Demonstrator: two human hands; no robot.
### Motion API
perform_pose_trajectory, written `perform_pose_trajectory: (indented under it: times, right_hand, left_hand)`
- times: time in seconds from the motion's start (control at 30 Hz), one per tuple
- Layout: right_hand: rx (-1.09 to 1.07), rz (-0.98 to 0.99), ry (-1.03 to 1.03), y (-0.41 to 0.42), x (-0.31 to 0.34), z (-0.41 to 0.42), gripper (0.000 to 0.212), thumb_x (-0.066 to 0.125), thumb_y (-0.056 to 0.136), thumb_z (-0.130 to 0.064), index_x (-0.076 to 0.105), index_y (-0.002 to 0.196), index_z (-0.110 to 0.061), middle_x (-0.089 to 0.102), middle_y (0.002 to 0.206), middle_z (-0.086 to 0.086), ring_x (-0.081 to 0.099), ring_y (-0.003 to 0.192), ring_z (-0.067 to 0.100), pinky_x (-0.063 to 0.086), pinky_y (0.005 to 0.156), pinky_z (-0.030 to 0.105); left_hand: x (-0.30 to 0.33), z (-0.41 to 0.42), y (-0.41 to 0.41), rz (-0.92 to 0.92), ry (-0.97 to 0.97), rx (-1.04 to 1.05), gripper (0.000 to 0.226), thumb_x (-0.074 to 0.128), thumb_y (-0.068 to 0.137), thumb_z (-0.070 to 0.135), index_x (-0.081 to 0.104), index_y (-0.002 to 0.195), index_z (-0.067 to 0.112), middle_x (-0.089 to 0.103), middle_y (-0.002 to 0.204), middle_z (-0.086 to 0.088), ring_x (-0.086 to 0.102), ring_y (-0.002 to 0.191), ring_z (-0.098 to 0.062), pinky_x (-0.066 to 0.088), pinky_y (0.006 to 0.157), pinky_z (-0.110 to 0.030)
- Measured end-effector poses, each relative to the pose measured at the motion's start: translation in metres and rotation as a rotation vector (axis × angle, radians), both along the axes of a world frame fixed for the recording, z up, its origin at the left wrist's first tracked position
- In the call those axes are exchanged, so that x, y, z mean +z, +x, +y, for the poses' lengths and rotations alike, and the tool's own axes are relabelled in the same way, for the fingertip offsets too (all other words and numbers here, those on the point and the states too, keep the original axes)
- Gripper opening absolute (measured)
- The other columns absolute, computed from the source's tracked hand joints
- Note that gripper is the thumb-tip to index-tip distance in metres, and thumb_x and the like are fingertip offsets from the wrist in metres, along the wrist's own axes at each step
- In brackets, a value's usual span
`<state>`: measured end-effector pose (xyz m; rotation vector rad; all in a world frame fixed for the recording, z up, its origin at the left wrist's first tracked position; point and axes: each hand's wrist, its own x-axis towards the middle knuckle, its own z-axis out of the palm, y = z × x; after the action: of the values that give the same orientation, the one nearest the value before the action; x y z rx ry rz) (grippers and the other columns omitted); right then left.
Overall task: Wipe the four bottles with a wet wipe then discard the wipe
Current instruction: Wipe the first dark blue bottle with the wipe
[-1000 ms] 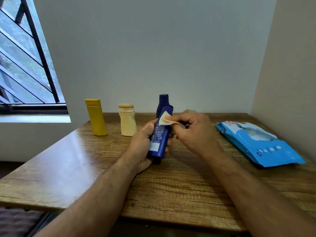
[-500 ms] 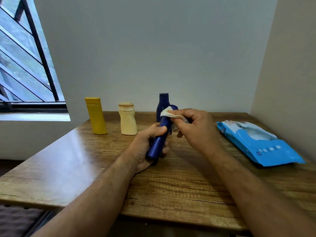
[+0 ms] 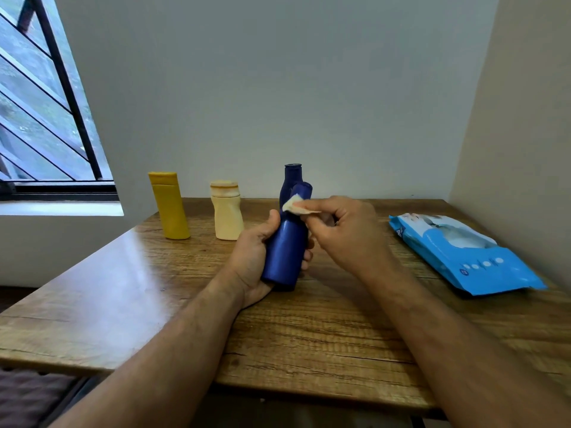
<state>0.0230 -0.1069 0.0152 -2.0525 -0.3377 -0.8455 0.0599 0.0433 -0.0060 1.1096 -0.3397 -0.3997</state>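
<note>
Wooden table [image 3: 129,291], grey wall [image 3: 278,88], barred window [image 3: 40,112]

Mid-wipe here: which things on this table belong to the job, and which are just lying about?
Job:
blue bottle, gripped by left hand
wipe, pinched by right hand
yellow bottle
cream bottle
dark blue bottle, standing behind

Lying about:
wipes pack, on table

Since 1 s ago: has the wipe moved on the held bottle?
Yes. The wipe climbed toward the cap of the held blue bottle, now overlapping the standing dark-blue bottle behind.
</note>
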Motion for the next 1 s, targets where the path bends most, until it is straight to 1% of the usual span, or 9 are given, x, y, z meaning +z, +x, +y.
perform_pose_trajectory:
  times: [0.1, 0.2, 0.3, 0.37, 0.5, 0.63, 0.8, 0.9, 1.0]
  right_hand:
    - [-0.122, -0.106, -0.086, 0.003, 0.0, -0.003, 0.026, 0.063, 0.094, -0.021, 0.07, 0.117, -0.031, 0.056, 0.077, -0.015, 0.053, 0.073, -0.005, 0.038, 0.066, 0.004]
    - [-0.026, -0.028, -0.134, 0.001, -0.003, -0.003, 0.027, 0.063, 0.093, -0.013, 0.072, 0.114, -0.027, 0.054, 0.085, -0.009, 0.056, 0.074, -0.006, 0.041, 0.061, 0.002]
    - [0.091, 0.077, -0.228, 0.003, -0.008, -0.003, 0.028, 0.067, 0.088, -0.013, 0.076, 0.106, -0.032, 0.059, 0.095, -0.007, 0.062, 0.083, 0.006, 0.057, 0.068, 0.019]
    - [0.025, 0.027, -0.291, 0.006, -0.008, -0.005, 0.028, 0.067, 0.087, -0.015, 0.076, 0.105, -0.034, 0.059, 0.093, -0.01, 0.059, 0.082, 0.005, 0.054, 0.07, 0.018]
    - [-0.11, -0.16, -0.089, 0.01, -0.002, -0.012, 0.028, 0.065, 0.09, -0.012, 0.074, 0.112, -0.027, 0.059, 0.086, -0.009, 0.055, 0.074, 0.0, 0.042, 0.063, 0.009]
    - [-0.084, -0.174, -0.016, 0.012, -0.004, -0.012, 0.03, 0.066, 0.09, -0.012, 0.072, 0.116, -0.027, 0.065, 0.091, -0.01, 0.062, 0.078, 0.008, 0.058, 0.064, 0.031]
    - [-0.06, -0.27, -0.168, 0.005, -0.005, -0.003, 0.03, 0.068, 0.088, -0.007, 0.072, 0.115, -0.018, 0.067, 0.093, -0.007, 0.058, 0.079, -0.007, 0.042, 0.068, 0.005]
    - [-0.109, -0.287, -0.095, 0.006, -0.006, -0.005, 0.027, 0.071, 0.086, -0.008, 0.074, 0.11, -0.018, 0.073, 0.095, -0.005, 0.064, 0.08, 0.001, 0.048, 0.068, 0.008]
    - [-0.114, -0.196, -0.006, 0.01, -0.009, -0.008, 0.023, 0.073, 0.087, -0.014, 0.075, 0.109, -0.018, 0.075, 0.096, -0.008, 0.068, 0.084, 0.003, 0.057, 0.07, 0.019]
  left_hand:
    - [-0.001, -0.001, 0.0, -0.011, 0.006, -0.007, 0.051, 0.039, 0.105, 0.046, 0.064, 0.118, 0.002, 0.071, 0.09, -0.021, 0.066, 0.073, -0.028, 0.054, 0.071, -0.041]
    - [-0.002, -0.003, 0.0, -0.016, -0.05, 0.021, 0.048, 0.036, 0.107, 0.042, 0.066, 0.114, 0.005, 0.074, 0.088, -0.017, 0.07, 0.072, -0.027, 0.058, 0.07, -0.039]
    - [-0.005, -0.004, 0.004, -0.011, -0.062, 0.056, 0.047, 0.034, 0.108, 0.045, 0.065, 0.12, 0.011, 0.077, 0.094, -0.013, 0.073, 0.08, -0.024, 0.059, 0.077, -0.041]
    - [-0.005, -0.004, 0.004, -0.054, -0.021, 0.059, 0.052, 0.032, 0.106, 0.052, 0.066, 0.119, 0.015, 0.075, 0.093, -0.013, 0.072, 0.076, -0.023, 0.058, 0.071, -0.038]
    - [-0.006, -0.004, 0.004, -0.224, 0.108, 0.057, 0.047, 0.044, 0.102, 0.05, 0.06, 0.128, 0.015, 0.068, 0.098, -0.016, 0.065, 0.073, -0.022, 0.055, 0.067, -0.039]
    - [-0.011, -0.004, 0.006, -0.386, 0.229, 0.198, 0.029, 0.058, 0.1, 0.032, 0.057, 0.128, 0.026, 0.072, 0.104, -0.009, 0.068, 0.085, -0.019, 0.056, 0.072, -0.033]
    - [-0.011, -0.005, 0.002, -0.656, 0.369, 0.33, 0.039, 0.062, 0.099, 0.014, 0.048, 0.134, 0.021, 0.066, 0.113, 0.005, 0.067, 0.097, 0.002, 0.053, 0.082, -0.018]
    - [-0.009, -0.005, 0.004, -0.701, 0.387, 0.336, 0.046, 0.064, 0.097, 0.014, 0.044, 0.139, 0.021, 0.065, 0.12, 0.007, 0.065, 0.105, 0.001, 0.052, 0.089, -0.017]
    - [-0.012, -0.003, 0.005, -0.743, 0.486, 0.361, 0.041, 0.061, 0.1, 0.026, 0.042, 0.136, 0.025, 0.063, 0.114, 0.009, 0.064, 0.097, 0.0, 0.052, 0.085, -0.022]
